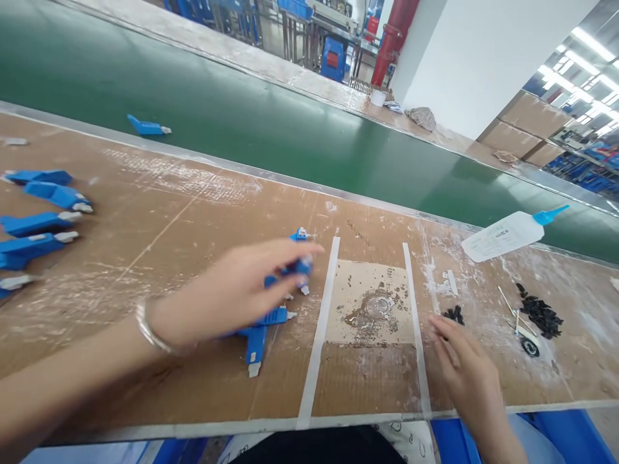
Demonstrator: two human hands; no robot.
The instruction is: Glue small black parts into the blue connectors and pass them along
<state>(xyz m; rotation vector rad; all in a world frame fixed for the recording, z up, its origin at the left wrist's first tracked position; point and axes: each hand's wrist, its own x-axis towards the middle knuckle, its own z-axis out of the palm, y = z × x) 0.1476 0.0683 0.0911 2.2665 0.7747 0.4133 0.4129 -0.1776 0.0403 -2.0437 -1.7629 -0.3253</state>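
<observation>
My left hand [232, 283] reaches over a loose group of blue plastic parts with pale tips. Its index finger and thumb are apart, and one blue part [304, 265] shows between them; a firm hold on it is not visible. Below the palm lies another blue part [256, 348]. My right hand [467, 367] hovers right of the taped square, its fingertips drawn together. Whatever they pinch, if anything, is too small to make out. Just beyond those fingers is a little pile of black pieces [453, 314]. Clear wet liquid [380, 306] has pooled on the beige square [343, 283].
A white squeeze bottle [505, 236] with a blue nozzle lies at the right. Near it are a larger black heap [541, 316], cotton swabs [517, 320] and a round black-rimmed item [530, 348]. Several blue parts [36, 222] line the left. Beyond runs a green belt [290, 122].
</observation>
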